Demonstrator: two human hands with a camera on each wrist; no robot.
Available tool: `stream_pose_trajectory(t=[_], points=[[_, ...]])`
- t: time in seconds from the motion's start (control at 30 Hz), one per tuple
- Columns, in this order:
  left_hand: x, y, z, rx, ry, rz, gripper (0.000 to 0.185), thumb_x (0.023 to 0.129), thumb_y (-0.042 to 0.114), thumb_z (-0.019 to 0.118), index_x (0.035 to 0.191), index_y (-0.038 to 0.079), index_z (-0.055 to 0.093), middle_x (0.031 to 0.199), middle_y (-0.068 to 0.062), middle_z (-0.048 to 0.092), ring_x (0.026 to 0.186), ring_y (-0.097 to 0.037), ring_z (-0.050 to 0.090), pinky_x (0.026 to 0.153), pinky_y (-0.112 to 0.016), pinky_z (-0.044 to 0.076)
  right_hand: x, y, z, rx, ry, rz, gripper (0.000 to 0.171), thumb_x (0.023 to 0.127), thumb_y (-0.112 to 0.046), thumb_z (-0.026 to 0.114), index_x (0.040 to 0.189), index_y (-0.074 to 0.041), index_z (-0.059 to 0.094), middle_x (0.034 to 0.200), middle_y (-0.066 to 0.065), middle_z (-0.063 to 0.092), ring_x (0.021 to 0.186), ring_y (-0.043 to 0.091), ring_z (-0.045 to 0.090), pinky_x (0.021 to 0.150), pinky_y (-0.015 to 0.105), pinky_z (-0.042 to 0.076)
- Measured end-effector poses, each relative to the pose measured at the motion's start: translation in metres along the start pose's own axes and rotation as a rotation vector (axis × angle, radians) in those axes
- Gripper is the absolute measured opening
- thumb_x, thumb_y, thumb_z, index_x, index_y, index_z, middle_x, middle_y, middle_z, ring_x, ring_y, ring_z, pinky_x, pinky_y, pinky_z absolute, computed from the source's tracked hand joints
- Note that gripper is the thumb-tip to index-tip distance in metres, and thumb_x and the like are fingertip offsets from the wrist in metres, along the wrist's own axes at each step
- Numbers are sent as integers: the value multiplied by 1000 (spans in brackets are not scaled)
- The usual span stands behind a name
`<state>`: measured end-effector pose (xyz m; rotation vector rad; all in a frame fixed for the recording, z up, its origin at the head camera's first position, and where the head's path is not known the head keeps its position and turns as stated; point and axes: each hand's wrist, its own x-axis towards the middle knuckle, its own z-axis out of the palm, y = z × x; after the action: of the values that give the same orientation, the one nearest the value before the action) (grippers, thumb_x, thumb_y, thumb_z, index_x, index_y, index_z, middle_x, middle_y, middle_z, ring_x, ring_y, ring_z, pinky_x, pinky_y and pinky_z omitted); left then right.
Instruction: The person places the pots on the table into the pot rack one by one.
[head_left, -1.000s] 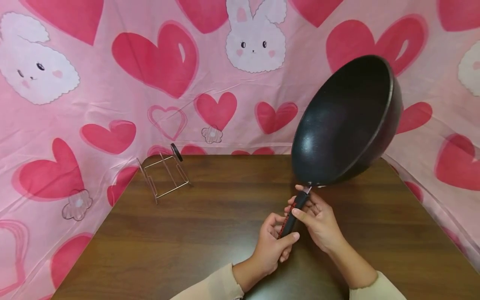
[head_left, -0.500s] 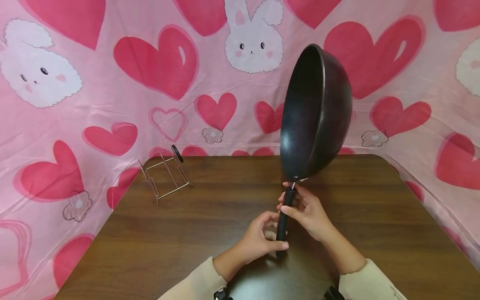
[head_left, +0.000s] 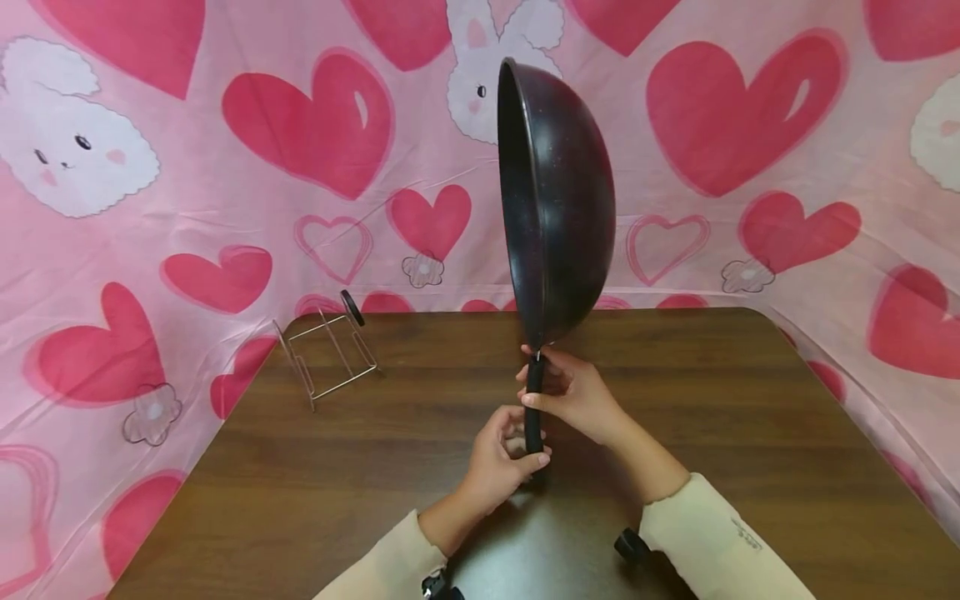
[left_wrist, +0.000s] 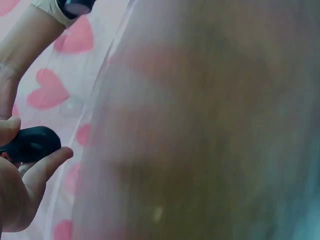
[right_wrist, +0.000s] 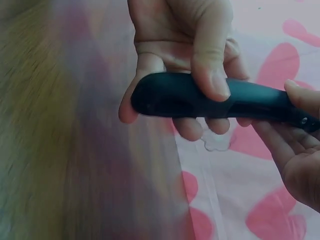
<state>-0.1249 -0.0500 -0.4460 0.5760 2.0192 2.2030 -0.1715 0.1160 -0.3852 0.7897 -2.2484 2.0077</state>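
A black wok (head_left: pixel 573 200) is held upright above the table, its bowl facing left and its rounded outside turned to the right. Its black handle (head_left: pixel 533 400) points down; the right wrist view shows the handle (right_wrist: pixel 250 97) lengthwise. Gripping the lower end is my left hand (head_left: pixel 491 467), thumb laid across the handle, fingers behind. My right hand (head_left: pixel 585 404) holds the upper part, near where the handle joins the bowl. In the left wrist view the handle's butt end (left_wrist: pixel 40 142) shows between the thumb and fingers of my left hand (left_wrist: pixel 20 192).
A thin wire rack (head_left: pixel 345 387) with a black disc (head_left: pixel 352 307) at one corner stands at the back left of the brown wooden table (head_left: pixel 712 433). A pink cloth (head_left: pixel 450 225) printed with hearts and rabbits hangs behind and at both sides.
Both hands have carried the wok leftward and turned it upright, so its bowl has swung from facing me to facing left, with more of its outside showing. The rack stays put.
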Motion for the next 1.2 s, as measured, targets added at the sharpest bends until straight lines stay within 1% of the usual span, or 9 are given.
stream_pose_trajectory(t=[0.1, 0.27, 0.4, 0.5, 0.63, 0.77, 0.87, 1.03, 1.2], points=[[1, 0, -8, -1, 24, 9, 49, 78, -15, 71, 121, -3, 50, 109, -33, 58, 90, -38, 69, 55, -21, 50, 9, -2, 8, 26, 27, 23, 60, 80, 1, 78, 135, 0, 54, 105, 22, 68, 97, 34, 68, 81, 32, 56], [3, 7, -22, -4, 51, -31, 50, 80, -13, 71, 124, -2, 49, 112, -31, 58, 92, -35, 69, 57, -26, 53, 24, -4, 20, 43, 59, 21, 64, 77, 2, 80, 135, 3, 53, 105, 25, 69, 100, 31, 68, 83, 31, 55], [6, 10, -33, -17, 66, -48, 50, 81, -11, 71, 123, -1, 47, 112, -30, 57, 91, -32, 69, 62, -38, 58, 37, -7, 28, 87, 49, 26, 65, 77, 4, 80, 136, 3, 53, 106, 23, 69, 103, 33, 67, 82, 33, 56], [7, 11, -41, -34, 84, -47, 50, 81, -12, 71, 123, -1, 46, 112, -29, 57, 91, -30, 69, 64, -43, 58, 46, -8, 35, 94, 22, 16, 64, 77, 5, 79, 136, 2, 54, 106, 24, 69, 104, 37, 66, 82, 33, 56], [6, 11, -51, -24, 127, -26, 48, 80, -11, 73, 120, 0, 47, 108, -27, 59, 90, -29, 70, 60, -34, 56, 58, -8, 45, 89, -20, -9, 65, 77, 5, 79, 136, 3, 53, 106, 25, 69, 103, 38, 66, 84, 33, 55], [3, 12, -60, -10, 161, -9, 47, 80, -10, 74, 117, 0, 47, 108, -30, 58, 89, -29, 70, 56, -28, 54, 67, -8, 56, 84, -63, -29, 66, 77, 7, 78, 137, 6, 50, 106, 26, 68, 101, 33, 68, 85, 35, 55], [1, 13, -67, -9, 184, 0, 46, 80, -10, 73, 117, -1, 46, 110, -32, 57, 90, -28, 70, 58, -31, 56, 73, -9, 65, 76, -98, -37, 66, 79, 7, 77, 138, 8, 48, 107, 29, 67, 100, 29, 68, 86, 36, 55], [-6, 13, -78, -27, 239, 5, 48, 81, -11, 72, 118, 0, 44, 111, -27, 57, 94, -29, 69, 63, -37, 58, 84, -10, 81, 61, -164, -59, 64, 79, 7, 76, 137, 9, 48, 107, 28, 68, 101, 29, 68, 87, 35, 54], [-13, 14, -85, -108, 296, 11, 51, 80, -17, 68, 119, 1, 40, 113, -30, 55, 98, -39, 66, 68, -40, 59, 94, -12, 98, 45, -211, -69, 61, 77, 10, 77, 133, 8, 54, 105, 21, 70, 99, 25, 69, 87, 31, 54]])
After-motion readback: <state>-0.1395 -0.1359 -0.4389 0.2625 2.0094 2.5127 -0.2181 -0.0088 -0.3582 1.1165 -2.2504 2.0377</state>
